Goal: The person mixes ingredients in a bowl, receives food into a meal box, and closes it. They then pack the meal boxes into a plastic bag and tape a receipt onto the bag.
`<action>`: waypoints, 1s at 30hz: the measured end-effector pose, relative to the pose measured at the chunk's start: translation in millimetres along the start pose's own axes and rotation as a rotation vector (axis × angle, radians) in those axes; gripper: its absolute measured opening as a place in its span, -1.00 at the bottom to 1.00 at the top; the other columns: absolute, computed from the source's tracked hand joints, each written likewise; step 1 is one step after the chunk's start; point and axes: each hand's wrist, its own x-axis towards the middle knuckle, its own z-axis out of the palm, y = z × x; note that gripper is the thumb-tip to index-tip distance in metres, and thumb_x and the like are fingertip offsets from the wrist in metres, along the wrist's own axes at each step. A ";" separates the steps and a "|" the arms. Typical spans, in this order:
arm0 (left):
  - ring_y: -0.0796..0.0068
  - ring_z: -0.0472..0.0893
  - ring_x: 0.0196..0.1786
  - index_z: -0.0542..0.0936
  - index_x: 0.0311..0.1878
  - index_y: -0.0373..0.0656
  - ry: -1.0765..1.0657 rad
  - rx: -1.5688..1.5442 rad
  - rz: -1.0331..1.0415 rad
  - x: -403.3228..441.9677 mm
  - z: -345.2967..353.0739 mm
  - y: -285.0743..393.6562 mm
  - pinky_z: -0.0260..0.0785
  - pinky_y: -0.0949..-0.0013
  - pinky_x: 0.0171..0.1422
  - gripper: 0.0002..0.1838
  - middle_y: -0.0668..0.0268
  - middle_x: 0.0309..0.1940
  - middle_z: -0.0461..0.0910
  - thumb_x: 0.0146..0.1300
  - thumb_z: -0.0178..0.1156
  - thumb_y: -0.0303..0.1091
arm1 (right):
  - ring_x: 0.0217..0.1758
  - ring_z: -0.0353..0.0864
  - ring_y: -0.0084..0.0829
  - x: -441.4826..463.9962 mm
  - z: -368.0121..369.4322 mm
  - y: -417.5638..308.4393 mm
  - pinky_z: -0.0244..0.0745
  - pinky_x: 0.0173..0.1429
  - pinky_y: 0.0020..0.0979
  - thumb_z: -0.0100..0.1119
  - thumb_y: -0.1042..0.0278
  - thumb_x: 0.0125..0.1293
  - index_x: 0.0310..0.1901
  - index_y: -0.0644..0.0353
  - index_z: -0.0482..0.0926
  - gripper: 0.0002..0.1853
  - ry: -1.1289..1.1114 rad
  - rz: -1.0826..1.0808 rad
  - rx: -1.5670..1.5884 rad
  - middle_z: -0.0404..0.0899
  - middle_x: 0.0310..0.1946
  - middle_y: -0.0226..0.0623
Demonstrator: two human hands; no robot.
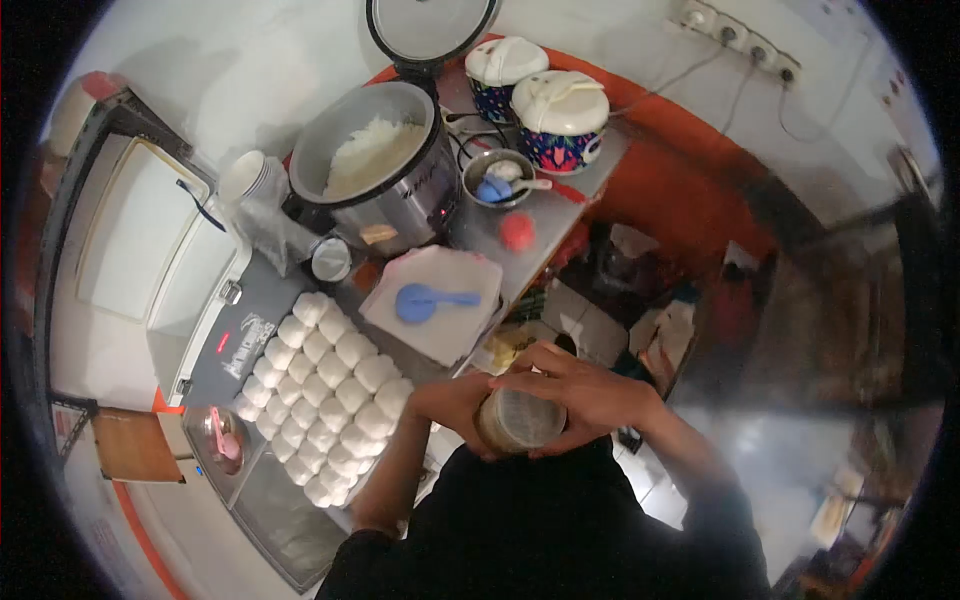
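Observation:
Close in front of my body I hold a round tub or jar [523, 421], its pale, cloudy top facing up at me. My left hand [456, 410] curls around its left side. My right hand [590, 398] wraps the far and right side, with fingers reaching over toward the left hand. The contents cannot be made out. Beyond the left hand, a blue rice paddle [428, 301] lies on a stack of white paper sheets [448, 338]. To the left, white rounded bundles [325, 385] sit in tight rows.
An open rice cooker [405, 190] holding white rice [372, 155] stands at the back. Beside it are a metal bowl [487, 198] with utensils, a red ball-like item [517, 231] and two patterned pots [560, 130]. A cup stack [250, 185] and pink spoon [226, 440] are leftward.

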 end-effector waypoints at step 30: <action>0.14 0.50 0.39 0.34 0.38 -0.15 0.923 0.119 -0.137 305.0 -237.0 -124.0 0.36 0.14 0.45 -0.07 0.13 0.31 0.50 -0.02 0.65 -0.17 | 0.40 0.48 -0.16 70.4 -190.7 412.1 0.50 0.40 -0.09 0.34 0.16 0.40 0.49 0.30 0.24 -0.25 0.393 0.846 1.236 0.43 0.37 -0.09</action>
